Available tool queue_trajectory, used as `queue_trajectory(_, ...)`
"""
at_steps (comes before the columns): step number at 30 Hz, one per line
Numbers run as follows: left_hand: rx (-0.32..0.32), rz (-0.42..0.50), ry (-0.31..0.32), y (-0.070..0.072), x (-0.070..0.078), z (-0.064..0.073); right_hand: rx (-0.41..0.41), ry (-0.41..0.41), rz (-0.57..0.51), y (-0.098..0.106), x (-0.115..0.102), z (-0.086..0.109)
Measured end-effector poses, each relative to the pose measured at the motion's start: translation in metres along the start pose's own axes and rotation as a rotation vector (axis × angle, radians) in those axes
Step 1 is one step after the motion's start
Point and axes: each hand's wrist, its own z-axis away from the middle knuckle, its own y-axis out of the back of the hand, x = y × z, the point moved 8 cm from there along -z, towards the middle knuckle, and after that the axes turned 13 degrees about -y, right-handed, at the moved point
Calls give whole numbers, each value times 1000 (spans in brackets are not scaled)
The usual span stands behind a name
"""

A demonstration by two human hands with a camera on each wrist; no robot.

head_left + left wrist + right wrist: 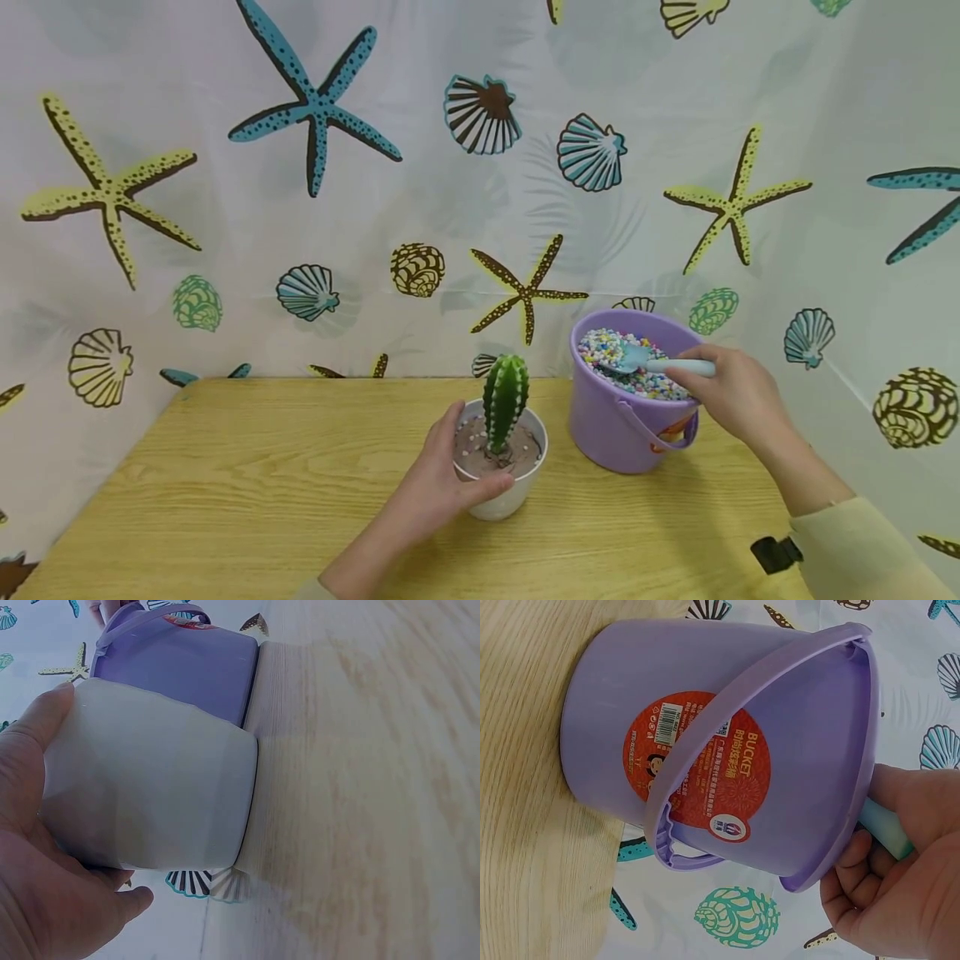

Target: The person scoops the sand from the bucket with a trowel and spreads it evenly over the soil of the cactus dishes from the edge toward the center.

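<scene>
Patterned cloth [420, 200] hangs behind the wooden table [225, 492], whose grain runs from its slanting edge at lower left to the white pot [501, 503] at lower centre. I see my left hand [438, 483] spread partway round that pot, gripping it; a cactus [506, 404] stands inside. My right hand [738, 396] pinches the scoop [660, 365] over beads [660, 386] in the purple bucket [607, 429], right of centre. Its red label [720, 776], crossed by the bail [735, 697], reads "BUCKET".
</scene>
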Motion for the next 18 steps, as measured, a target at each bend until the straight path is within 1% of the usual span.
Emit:
queue_trajectory(11, 0, 2, 2, -1, 1, 2, 34, -10, -58, 4, 10, 9)
queue_trajectory(18, 7, -7, -5, 1, 1, 1, 74, -4, -88, 11, 8, 13)
